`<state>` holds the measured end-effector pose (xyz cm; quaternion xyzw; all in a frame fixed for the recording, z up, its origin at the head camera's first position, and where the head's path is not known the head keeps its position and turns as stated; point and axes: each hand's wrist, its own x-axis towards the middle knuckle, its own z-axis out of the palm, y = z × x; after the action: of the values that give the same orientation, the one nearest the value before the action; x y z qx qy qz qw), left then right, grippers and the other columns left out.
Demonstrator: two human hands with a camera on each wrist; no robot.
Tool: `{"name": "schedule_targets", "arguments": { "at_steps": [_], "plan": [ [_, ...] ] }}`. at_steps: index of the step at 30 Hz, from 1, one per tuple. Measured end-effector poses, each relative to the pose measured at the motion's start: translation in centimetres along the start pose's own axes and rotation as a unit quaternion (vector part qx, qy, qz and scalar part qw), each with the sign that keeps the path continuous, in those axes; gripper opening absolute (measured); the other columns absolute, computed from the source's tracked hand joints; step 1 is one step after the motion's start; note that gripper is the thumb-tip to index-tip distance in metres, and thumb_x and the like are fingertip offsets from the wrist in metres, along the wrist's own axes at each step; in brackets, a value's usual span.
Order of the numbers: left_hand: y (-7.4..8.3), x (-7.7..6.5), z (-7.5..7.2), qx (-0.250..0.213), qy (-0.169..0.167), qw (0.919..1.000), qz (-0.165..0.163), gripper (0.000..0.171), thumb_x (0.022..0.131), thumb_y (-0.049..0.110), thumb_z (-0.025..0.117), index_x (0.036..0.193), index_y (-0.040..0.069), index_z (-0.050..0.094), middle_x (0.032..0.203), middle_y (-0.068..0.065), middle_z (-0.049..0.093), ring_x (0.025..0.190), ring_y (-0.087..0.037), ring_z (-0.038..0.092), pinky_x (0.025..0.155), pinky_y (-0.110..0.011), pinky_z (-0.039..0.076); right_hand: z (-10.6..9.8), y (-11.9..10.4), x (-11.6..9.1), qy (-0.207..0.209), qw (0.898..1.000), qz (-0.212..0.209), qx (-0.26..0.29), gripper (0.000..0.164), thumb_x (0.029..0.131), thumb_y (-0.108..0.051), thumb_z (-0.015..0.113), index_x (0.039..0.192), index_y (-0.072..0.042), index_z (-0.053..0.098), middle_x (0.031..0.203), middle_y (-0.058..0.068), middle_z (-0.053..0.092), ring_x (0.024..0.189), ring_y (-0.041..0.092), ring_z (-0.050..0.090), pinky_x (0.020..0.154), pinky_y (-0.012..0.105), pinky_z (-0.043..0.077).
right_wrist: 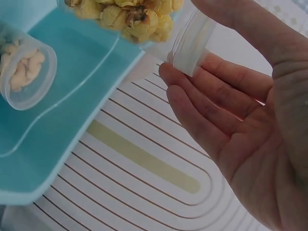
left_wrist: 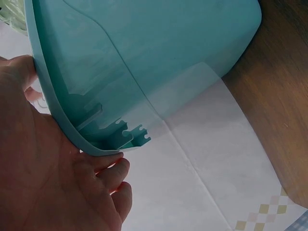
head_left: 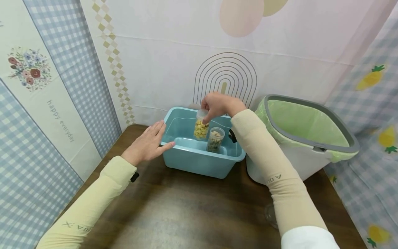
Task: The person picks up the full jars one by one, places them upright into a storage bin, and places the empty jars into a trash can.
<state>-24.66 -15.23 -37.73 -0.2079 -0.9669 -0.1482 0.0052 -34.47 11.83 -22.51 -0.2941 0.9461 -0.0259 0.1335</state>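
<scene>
Noted at far left: blue-and-white checked cloth (head_left: 71,38), printed with flowers on a white band. Next, left hand (head_left: 146,142) resting on left end of blue basin (head_left: 199,162): fingers extended along side rim, thumb laid out toward near rim, nothing grasped. Pale sleeve and dark wrist strap on same arm. Below, dark wood-grain table (head_left: 174,211), bearing basin.

Inside basin area, left of centre: jar of yellow popcorn (head_left: 200,129), clear-walled, white-lidded, roughly upright, held over basin interior. Immediately above, right hand (head_left: 219,103) gripping jar by lid, thumb on one side and curled fingers on other, as confirmed in right wrist view. Just right of held jar, inside basin: second clear jar (head_left: 215,142), showing pale nut-like pieces at top and greenish contents below. Behind basin, white backdrop printed with line arch (head_left: 225,74).

Beneath right forearm, clear rounded item (head_left: 271,215), largely hidden; possibly a container, not confirmed. Beside basin at right: white bin (head_left: 311,160), grey-rimmed, with green liner (head_left: 308,119). At far right, checked cloth with pineapple prints (head_left: 371,77).
</scene>
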Motion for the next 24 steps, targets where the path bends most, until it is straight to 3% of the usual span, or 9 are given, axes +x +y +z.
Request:
{"name": "schedule_targets", "arguments": {
  "at_steps": [7, 12, 24],
  "plan": [
    [-0.1, 0.1, -0.1, -0.007, -0.002, 1.0000, -0.004, 0.094, 0.108, 0.060, 0.045, 0.167, -0.006, 0.012, 0.178, -0.023, 0.006, 0.166, -0.041, 0.008, 0.135, -0.058, 0.010, 1.3, 1.0, 2.1, 0.007, 1.000, 0.005, 0.002, 0.040, 0.086, -0.029, 0.089, 0.114, -0.005, 0.074, 0.112, 0.011, 0.070, 0.096, 0.023, 0.059, 0.082, 0.035, 0.055],
    [0.1, 0.1, -0.2, -0.011, -0.005, 0.9999, -0.008, 0.095, 0.108, 0.061, 0.045, 0.167, -0.005, 0.011, 0.178, -0.022, 0.005, 0.166, -0.040, 0.007, 0.135, -0.057, 0.009, 2.6, 1.9, 3.2, 0.004, 1.000, 0.012, 0.015, 0.040, 0.087, -0.026, 0.088, 0.117, -0.005, 0.073, 0.118, 0.012, 0.070, 0.102, 0.025, 0.061, 0.088, 0.037, 0.058],
    [-0.4, -1.1, -0.4, -0.017, -0.003, 0.9998, 0.013, 0.094, 0.108, 0.060, 0.046, 0.167, -0.006, 0.013, 0.178, -0.023, 0.007, 0.166, -0.039, 0.008, 0.135, -0.056, 0.011, 6.4, 1.6, 3.8, 0.017, 0.998, 0.041, 0.036, 0.049, 0.088, -0.026, 0.087, 0.128, -0.004, 0.068, 0.124, 0.011, 0.066, 0.110, 0.027, 0.061, 0.096, 0.043, 0.057]
  ]
}}
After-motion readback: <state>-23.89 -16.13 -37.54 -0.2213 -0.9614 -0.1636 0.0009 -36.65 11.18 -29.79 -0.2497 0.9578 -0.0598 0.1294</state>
